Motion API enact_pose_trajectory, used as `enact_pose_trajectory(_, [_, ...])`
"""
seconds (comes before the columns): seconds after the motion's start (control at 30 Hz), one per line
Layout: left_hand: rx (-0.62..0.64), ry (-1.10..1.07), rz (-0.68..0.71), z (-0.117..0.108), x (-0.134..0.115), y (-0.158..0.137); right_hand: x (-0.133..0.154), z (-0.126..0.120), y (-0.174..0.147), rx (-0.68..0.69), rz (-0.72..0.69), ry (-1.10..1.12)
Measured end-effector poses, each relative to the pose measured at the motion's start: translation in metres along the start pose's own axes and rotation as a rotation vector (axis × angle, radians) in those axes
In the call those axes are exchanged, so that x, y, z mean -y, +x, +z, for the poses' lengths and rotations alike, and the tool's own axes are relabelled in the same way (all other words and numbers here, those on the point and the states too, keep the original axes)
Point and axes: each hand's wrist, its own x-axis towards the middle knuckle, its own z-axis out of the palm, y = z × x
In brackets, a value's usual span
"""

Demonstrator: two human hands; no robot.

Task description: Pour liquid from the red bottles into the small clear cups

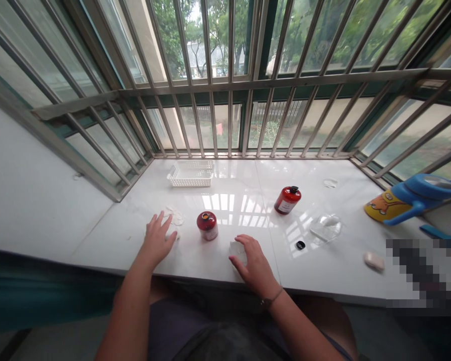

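My left hand [157,240] is low over the left part of the white counter, fingers spread. Just past its fingertips lie thin whitish pieces [176,216], and a small pale bit shows by its thumb. Between my hands stands a red bottle [207,226] with a pale label, its dark-rimmed neck uncapped. My right hand [253,260] curves its thumb and fingers around a white squarish piece [238,250], partly covered by the hand; its kind is unclear. A second red bottle [287,201], topped with a black pump or cap, is farther back on the right.
A white perforated basket [191,183] is by the barred window. On the right are a small black cap [300,245], a clear plastic piece [327,228], a pale soap-like lump [374,261] and a tipped blue-and-yellow jug [406,200]. The counter's front edge [218,282] runs before my lap.
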Motion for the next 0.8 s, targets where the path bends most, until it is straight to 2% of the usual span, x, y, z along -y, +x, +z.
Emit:
enact_pose_trajectory(0.07, [-0.067,-0.175,0.088,-0.003,-0.020,0.002,-0.005,-0.007,-0.003,0.067,0.026,0.071])
enact_pose_trajectory(0.13, [-0.072,-0.332,0.140,-0.004,-0.044,0.005,-0.011,-0.014,-0.005,0.129,0.078,0.130])
enact_pose_trajectory(0.23, [0.006,-0.476,0.115,0.002,-0.081,0.010,-0.018,-0.018,-0.006,0.189,0.182,0.160])
enact_pose_trajectory(0.37, [0.068,-0.611,0.034,0.019,-0.116,0.020,-0.019,-0.018,-0.008,0.174,0.274,0.162])
enact_pose_trajectory(0.6, [0.117,-0.844,-0.014,0.037,-0.144,0.011,-0.015,-0.029,-0.019,0.094,0.375,0.182])
enact_pose_trajectory(0.8, [0.159,-0.859,0.052,0.039,-0.154,-0.014,-0.013,-0.043,-0.026,0.000,0.493,0.415])
